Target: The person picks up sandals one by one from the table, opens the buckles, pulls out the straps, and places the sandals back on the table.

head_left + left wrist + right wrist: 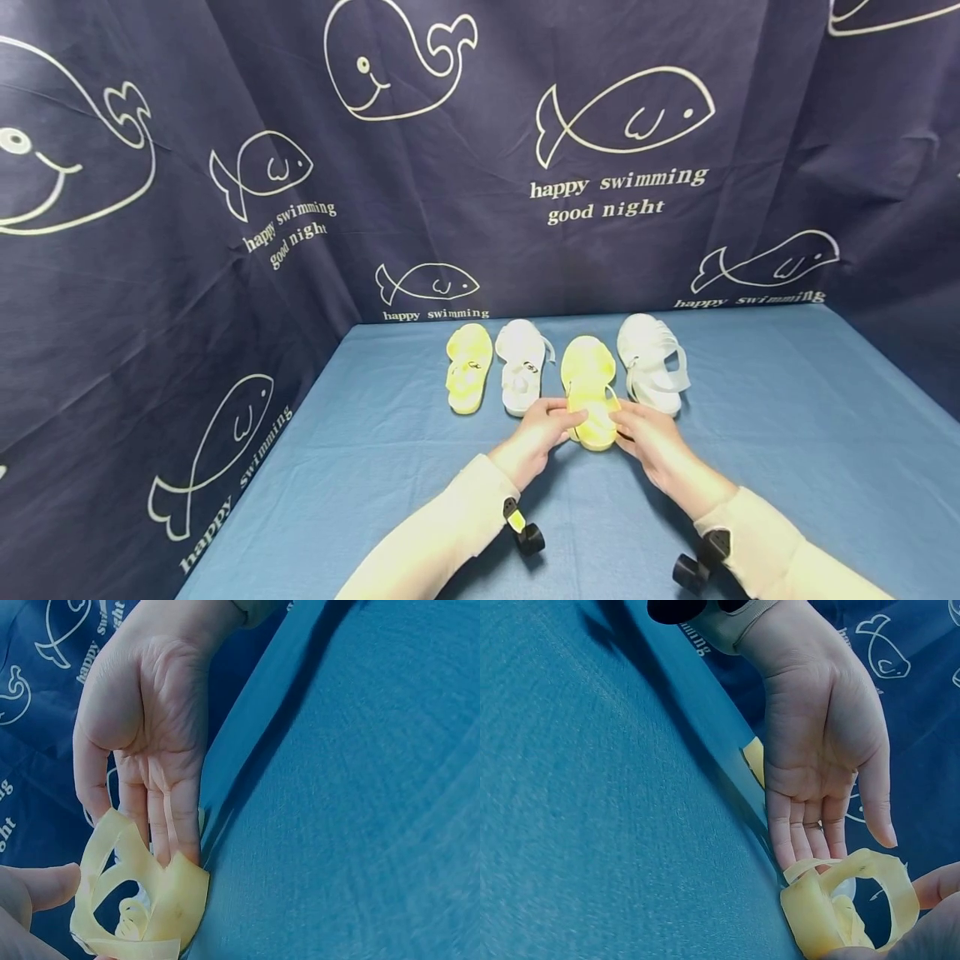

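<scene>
Both hands are at a yellow sandal (587,367) that lies lengthwise, its near end toward me. My left hand (534,437) holds its left side, the thumb over the edge and the fingers low against the side. On the opposite side, my right hand (658,446) has its thumb by the straps and its fingers along the edge. In the left wrist view the straps of the yellow sandal (180,900) curve between the two hands. The right wrist view shows the yellow sandal (810,915) at the right fingertips. Whether its sole touches the table cannot be told.
To the left lie another yellow sandal (468,371) and a white sandal (519,358) with a dark ornament. A second white sandal (645,354), its strap sticking out, lies just right of the held one. Blue cloth covers the table (405,467); a navy printed curtain (495,192) hangs behind.
</scene>
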Available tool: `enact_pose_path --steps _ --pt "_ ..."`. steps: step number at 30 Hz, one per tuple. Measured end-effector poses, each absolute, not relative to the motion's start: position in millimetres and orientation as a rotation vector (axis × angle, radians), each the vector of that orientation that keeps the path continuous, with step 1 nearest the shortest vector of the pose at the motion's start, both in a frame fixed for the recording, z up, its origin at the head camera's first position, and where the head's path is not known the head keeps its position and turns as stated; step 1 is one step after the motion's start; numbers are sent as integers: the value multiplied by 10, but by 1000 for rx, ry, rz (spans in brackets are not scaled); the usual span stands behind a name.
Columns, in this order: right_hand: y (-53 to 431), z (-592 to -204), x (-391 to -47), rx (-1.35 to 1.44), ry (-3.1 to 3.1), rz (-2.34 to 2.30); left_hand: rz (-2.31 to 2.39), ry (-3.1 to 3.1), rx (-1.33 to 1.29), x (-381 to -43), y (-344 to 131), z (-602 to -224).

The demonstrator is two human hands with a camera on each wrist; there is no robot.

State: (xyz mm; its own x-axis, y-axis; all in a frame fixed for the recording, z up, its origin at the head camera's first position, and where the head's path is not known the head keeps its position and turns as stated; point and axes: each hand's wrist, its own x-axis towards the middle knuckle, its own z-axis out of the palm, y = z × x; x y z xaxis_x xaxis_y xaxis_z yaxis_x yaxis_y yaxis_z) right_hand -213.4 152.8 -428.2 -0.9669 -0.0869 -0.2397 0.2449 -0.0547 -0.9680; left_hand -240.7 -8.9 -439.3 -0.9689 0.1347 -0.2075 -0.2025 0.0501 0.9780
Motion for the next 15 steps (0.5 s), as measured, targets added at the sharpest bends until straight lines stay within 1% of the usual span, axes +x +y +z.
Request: enact_pose_path --steps 15 --pt "1532 -4317 -2003 172 2001 -2098 2037 2054 -67 -2312 -114 -4433"
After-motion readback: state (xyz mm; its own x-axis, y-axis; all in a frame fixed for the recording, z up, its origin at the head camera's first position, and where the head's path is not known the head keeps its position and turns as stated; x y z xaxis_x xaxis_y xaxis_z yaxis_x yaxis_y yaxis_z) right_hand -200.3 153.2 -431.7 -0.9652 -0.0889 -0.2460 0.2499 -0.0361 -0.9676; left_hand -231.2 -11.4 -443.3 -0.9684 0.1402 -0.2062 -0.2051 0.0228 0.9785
